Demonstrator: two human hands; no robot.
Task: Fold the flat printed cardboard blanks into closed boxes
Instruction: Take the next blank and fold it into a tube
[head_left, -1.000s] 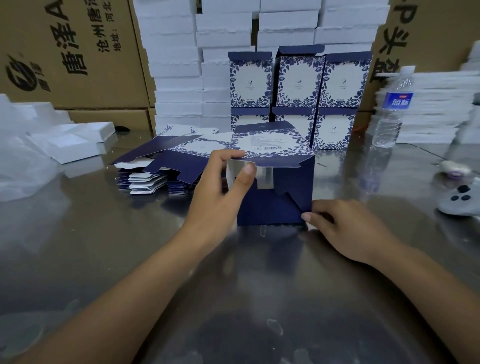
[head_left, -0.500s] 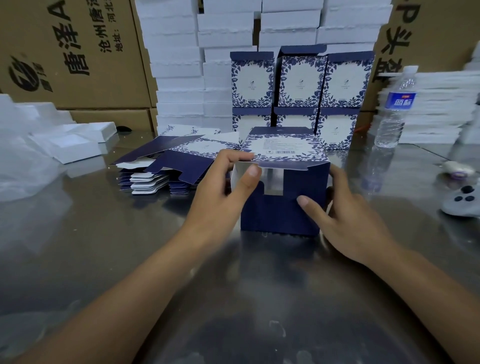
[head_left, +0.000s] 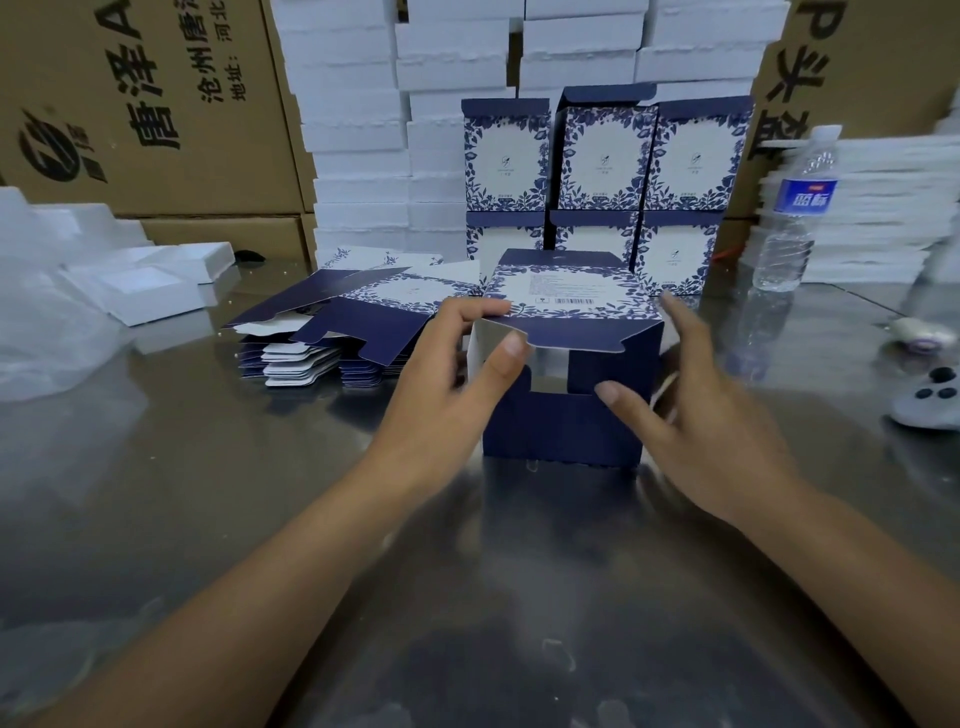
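A dark blue box (head_left: 561, 426) with a blue-and-white leaf print stands on the steel table (head_left: 467, 597) in front of me. Its printed top panel with a barcode lies folded over, and the front tuck flap hangs loose above an open gap. My left hand (head_left: 447, 384) grips the box's upper left corner, fingers on top and thumb on the front flap. My right hand (head_left: 701, 415) lies against the right side with straight fingers, its thumb touching the front face. A pile of flat printed blanks (head_left: 332, 332) sits to the left of the box.
Several finished printed boxes (head_left: 602, 161) are stacked behind, in front of white box stacks (head_left: 363, 130) and brown cartons (head_left: 130, 104). A water bottle (head_left: 795, 208) stands at the right and a white controller (head_left: 930, 400) lies at the right edge. White foam trays (head_left: 156, 280) lie at the left.
The box has been squared up and its top panel has come down flat. My right hand rose from the table at the box's lower right corner to its right side.
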